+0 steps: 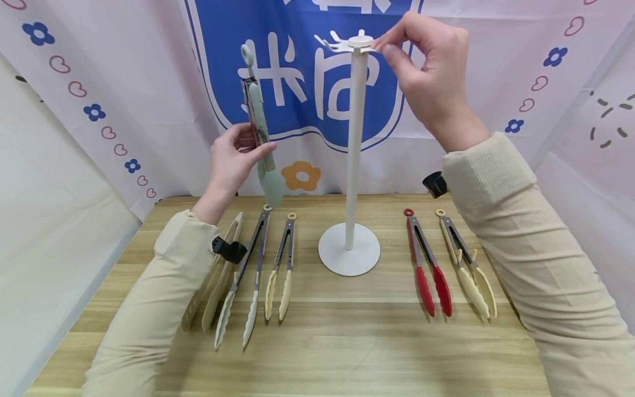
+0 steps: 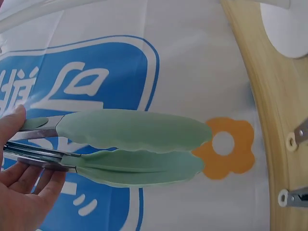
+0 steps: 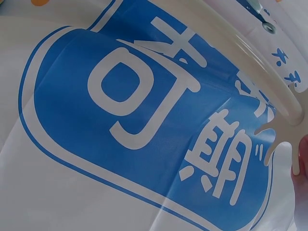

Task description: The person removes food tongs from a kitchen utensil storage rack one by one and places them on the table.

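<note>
Gripped in my left hand [image 1: 232, 158] is a pair of green-tipped kitchen tongs [image 1: 271, 188], held raised to the left of a white hook stand [image 1: 355, 138]. Its ring end points up and its tips point down. In the left wrist view the two green heads [image 2: 134, 129] lie close together with a narrow gap. My right hand [image 1: 436, 74] pinches a hook at the right side of the stand's top between thumb and fingers. In the right wrist view the stand's pole [image 3: 240, 48] runs diagonally, and only a bit of a finger [image 3: 303, 159] shows at the edge.
On the wooden table [image 1: 347, 342], left of the stand's round base [image 1: 331, 256], lie beige tongs [image 1: 218, 292], white-tipped tongs [image 1: 251, 314] and pale yellow tongs [image 1: 285, 292]. Right of it lie red tongs [image 1: 440, 289] and cream tongs [image 1: 473, 289]. A printed cloth [image 1: 163, 66] hangs behind.
</note>
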Motion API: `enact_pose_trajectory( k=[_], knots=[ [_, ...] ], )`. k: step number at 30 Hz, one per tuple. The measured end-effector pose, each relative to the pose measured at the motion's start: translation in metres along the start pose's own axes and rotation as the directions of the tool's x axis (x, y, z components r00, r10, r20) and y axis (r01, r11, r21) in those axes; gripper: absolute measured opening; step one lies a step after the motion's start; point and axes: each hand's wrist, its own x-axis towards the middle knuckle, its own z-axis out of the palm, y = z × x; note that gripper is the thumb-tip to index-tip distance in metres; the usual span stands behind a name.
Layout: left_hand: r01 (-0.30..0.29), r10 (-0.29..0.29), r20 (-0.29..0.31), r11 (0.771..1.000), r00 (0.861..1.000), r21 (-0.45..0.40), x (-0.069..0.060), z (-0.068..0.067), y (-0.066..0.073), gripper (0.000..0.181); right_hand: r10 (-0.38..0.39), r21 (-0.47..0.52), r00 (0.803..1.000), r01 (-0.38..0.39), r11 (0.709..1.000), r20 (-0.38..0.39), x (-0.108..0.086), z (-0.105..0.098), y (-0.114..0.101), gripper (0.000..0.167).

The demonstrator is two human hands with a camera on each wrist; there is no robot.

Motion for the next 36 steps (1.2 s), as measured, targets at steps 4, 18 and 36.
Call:
enact_pose_trajectory(
  k=[4, 18, 36],
  knots=[
    [0.017, -0.017, -0.021, 1.0, 1.0, -0.004, -0.003, -0.008, -0.004, 0.052, -0.01, -0.006, 1.0, 0.01, 1.0, -0.001, 0.0, 0.0, 0.0, 0.023],
    [0.065, -0.058, -0.063, 0.989, 0.996, 0.129, -0.015, -0.038, -0.03, 0.057, -0.014, -0.018, 1.0, 0.014, 1.0, -0.004, -0.001, -0.001, 0.001, 0.025],
    [0.13, -0.119, -0.058, 0.955, 0.991, 0.266, -0.033, -0.075, -0.052, 0.066, 0.002, -0.023, 1.0, -0.002, 1.0, -0.004, -0.001, 0.0, -0.001, 0.022]
  ],
)
